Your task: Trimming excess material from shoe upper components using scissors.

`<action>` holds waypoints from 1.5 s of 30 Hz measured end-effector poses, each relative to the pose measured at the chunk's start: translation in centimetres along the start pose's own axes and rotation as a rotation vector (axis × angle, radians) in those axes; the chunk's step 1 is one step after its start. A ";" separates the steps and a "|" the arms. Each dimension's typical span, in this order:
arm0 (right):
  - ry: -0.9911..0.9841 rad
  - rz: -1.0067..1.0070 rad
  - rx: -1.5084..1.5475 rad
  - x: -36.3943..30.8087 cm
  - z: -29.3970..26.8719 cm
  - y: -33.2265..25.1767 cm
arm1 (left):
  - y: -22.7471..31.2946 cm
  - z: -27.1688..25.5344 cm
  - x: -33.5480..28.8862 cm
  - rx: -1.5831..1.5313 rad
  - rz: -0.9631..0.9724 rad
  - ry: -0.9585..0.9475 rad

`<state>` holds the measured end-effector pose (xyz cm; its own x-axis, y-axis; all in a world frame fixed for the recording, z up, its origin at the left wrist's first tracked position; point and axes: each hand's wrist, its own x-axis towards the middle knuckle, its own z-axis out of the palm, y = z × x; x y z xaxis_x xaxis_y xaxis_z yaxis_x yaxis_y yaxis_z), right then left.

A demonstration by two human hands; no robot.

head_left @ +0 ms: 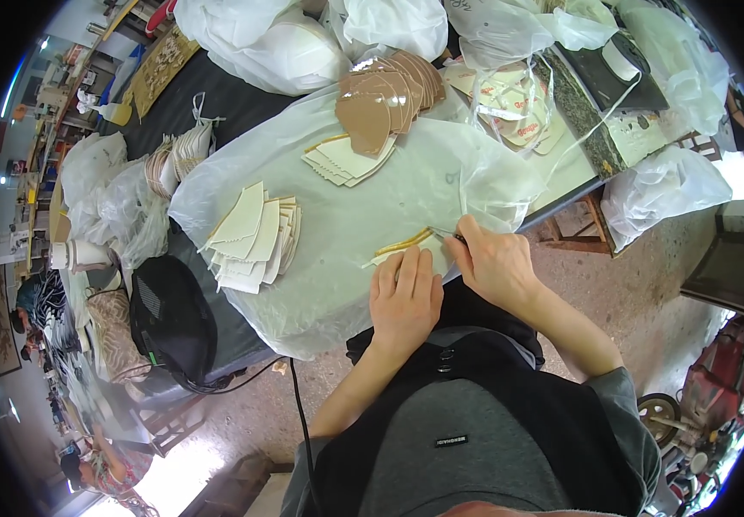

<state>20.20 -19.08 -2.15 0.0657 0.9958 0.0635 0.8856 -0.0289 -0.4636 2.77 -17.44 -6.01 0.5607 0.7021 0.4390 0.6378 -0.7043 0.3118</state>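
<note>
My left hand (405,299) lies with its fingers stretched out on a white cut piece (380,258), holding it down on the plastic sheet near the table's front edge. Along the far side of that piece runs a yellow-brown strip (408,244). Just to the right, my right hand (497,265) is closed in a pinch round a thin tool (446,233). The tool's slim tip points left at the strip's end; its handle is mostly hidden by the fingers. Fanned white pieces (258,237) lie to the left, and a smaller white stack with a yellow edge (350,160) lies farther back.
Shiny brown cut pieces (380,99) are piled at the back on the plastic sheet (320,284). Filled plastic bags (268,47) stand behind them. At the left are a black mesh-covered object (174,310) and a hanging black cable (298,401). A wooden stool (583,226) stands at right.
</note>
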 end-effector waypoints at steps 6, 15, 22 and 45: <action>0.148 0.091 0.318 0.2 -0.1 2.1 | 0.4 -1.3 1.0 -0.011 0.010 -0.030; 0.152 -0.059 0.238 1.6 -1.0 3.3 | 0.8 -2.7 3.6 0.089 0.041 -0.304; 0.027 -0.082 0.111 2.0 -1.6 4.7 | -2.0 -3.4 3.3 -0.283 0.023 -0.112; -0.044 -0.157 0.421 2.9 1.6 -2.8 | -11.8 -12.3 5.9 0.275 0.037 0.502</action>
<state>17.19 -15.92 -2.11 -0.0822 0.9883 0.1286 0.6186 0.1518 -0.7709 -7.89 -6.25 3.24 0.3089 0.4940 0.8127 0.7739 -0.6273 0.0872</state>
